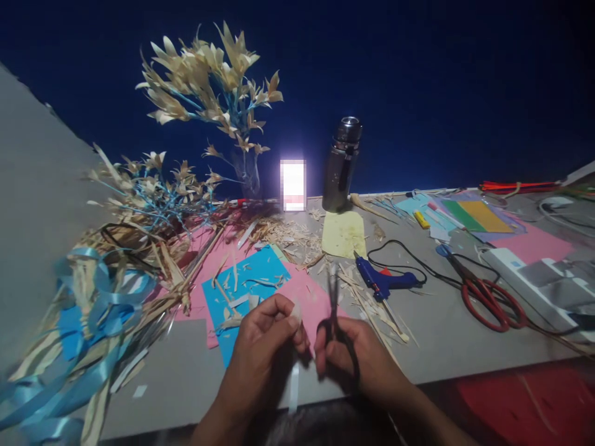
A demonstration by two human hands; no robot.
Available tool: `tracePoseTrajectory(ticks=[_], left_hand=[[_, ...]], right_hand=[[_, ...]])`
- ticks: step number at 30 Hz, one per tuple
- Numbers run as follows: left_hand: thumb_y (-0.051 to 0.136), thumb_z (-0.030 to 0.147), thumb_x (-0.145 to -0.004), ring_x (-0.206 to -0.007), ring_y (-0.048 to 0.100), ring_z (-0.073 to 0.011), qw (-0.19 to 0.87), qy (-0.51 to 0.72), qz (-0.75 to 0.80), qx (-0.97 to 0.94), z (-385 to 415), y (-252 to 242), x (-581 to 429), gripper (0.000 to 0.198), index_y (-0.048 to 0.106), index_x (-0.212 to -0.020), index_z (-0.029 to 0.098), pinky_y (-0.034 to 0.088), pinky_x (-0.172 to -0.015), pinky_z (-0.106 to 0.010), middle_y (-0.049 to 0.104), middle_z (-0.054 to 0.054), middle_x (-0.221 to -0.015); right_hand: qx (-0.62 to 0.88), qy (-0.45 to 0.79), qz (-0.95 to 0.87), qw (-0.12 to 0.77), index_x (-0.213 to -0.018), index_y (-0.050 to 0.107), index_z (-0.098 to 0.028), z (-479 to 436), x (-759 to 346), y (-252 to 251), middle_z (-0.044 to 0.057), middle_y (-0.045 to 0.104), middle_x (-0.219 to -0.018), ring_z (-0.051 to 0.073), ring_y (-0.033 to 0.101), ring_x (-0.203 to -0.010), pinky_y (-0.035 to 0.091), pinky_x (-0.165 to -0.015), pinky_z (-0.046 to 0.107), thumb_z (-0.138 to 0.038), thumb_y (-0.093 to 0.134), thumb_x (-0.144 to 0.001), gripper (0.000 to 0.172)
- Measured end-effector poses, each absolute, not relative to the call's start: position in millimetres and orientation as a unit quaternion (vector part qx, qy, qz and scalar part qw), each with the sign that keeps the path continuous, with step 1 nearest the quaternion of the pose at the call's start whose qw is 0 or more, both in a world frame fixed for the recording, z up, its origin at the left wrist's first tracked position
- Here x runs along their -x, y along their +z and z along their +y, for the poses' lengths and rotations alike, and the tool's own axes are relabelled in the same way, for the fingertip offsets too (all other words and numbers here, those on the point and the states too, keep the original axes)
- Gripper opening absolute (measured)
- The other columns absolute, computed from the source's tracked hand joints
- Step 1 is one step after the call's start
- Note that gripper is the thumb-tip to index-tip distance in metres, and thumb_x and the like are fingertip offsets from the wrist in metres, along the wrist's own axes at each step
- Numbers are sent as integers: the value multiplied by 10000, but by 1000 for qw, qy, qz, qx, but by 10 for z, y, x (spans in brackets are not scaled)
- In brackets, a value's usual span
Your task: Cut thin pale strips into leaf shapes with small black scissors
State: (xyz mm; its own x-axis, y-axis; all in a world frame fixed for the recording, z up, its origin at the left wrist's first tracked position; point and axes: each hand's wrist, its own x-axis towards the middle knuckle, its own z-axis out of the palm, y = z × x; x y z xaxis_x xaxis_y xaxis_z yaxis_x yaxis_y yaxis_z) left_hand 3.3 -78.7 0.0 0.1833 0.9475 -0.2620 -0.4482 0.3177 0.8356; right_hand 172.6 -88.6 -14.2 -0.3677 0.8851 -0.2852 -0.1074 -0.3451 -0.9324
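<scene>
My right hand is closed on black-handled scissors, their blades pointing up and away from me. Close on the left, my left hand pinches a small pale piece of dried husk between thumb and fingers. The scissors' blades stand apart from the husk. A thin white strip hangs below the hands. Under and beyond the hands lie a pink sheet and a blue sheet strewn with pale scraps.
A blue glue gun lies right of centre, red-handled scissors and a white power strip farther right. A dark flask stands at the back beside a bright light. Husk flowers and blue ribbon occupy the left.
</scene>
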Motion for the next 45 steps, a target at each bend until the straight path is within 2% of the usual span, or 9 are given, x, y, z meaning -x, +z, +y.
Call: tracePoseTrajectory(ticks=[5,12,14,17,20,23,35,41,45], left_hand=[[748,268,-792,-592,578,-166,754,420,377,-336,-796,-75,-4,174,607,-738,181,458,-623,-308,637,-22,-613],[759,216,-781,-675,616,-172,785,438,341,-274,-806,8,-86,134,639,-731,182,477,-671,-302,648,-21,-684],[757,196,-773,-689,604,-153,772,464,351,-255,-784,50,-77,107,664,-724,175,478,-678,-281,637,-12,-706],[777,183,-718,-652,567,-130,754,482,371,-249,-747,102,-24,114,669,-683,162,471,-651,-265,618,-2,-725],[780,179,-676,-605,541,-124,747,477,382,-262,-720,130,33,146,640,-641,158,459,-615,-263,593,6,-683],[754,180,-667,-604,571,-149,743,464,384,-293,-707,125,60,145,621,-613,157,471,-621,-283,607,-9,-649],[723,170,-661,-591,614,-184,714,455,422,-325,-731,79,75,118,613,-618,177,470,-618,-320,672,-29,-647],[712,173,-676,-599,597,-182,720,447,416,-329,-735,72,73,94,631,-630,177,461,-633,-324,670,-33,-640],[710,189,-707,-609,581,-175,715,433,416,-357,-743,25,99,90,642,-648,182,433,-619,-307,656,-27,-646]], right_hand=[[428,680,-426,416,-910,630,-169,-767,-1766,-24,10,690,-723,131,607,-545,473,-535,238,-362,813,-708,334],[459,637,-411,464,-808,614,-176,-748,-1662,-60,-36,613,-600,114,549,-497,446,-499,220,-295,813,-666,272],[459,646,-416,447,-823,619,-173,-763,-1672,-89,-21,627,-622,119,549,-518,441,-515,224,-318,791,-684,264],[437,681,-473,349,-819,660,-153,-814,-1753,-129,9,635,-656,124,534,-570,398,-522,214,-343,752,-693,245],[417,734,-480,239,-776,683,-151,-880,-1843,-172,5,616,-647,133,530,-608,390,-533,205,-272,706,-659,170],[408,759,-471,189,-666,653,-155,-926,-1883,-217,-22,564,-606,117,492,-585,372,-521,193,-228,694,-628,91],[394,751,-501,170,-592,615,-150,-932,-1914,-253,-53,487,-553,80,389,-528,289,-470,175,-266,720,-658,170],[446,726,-499,158,-544,559,-159,-974,-1922,-366,-77,374,-506,67,309,-492,195,-424,187,-260,771,-648,256],[467,721,-464,218,-595,593,-161,-955,-1848,-274,-68,449,-527,79,375,-512,276,-456,185,-255,787,-617,217]])
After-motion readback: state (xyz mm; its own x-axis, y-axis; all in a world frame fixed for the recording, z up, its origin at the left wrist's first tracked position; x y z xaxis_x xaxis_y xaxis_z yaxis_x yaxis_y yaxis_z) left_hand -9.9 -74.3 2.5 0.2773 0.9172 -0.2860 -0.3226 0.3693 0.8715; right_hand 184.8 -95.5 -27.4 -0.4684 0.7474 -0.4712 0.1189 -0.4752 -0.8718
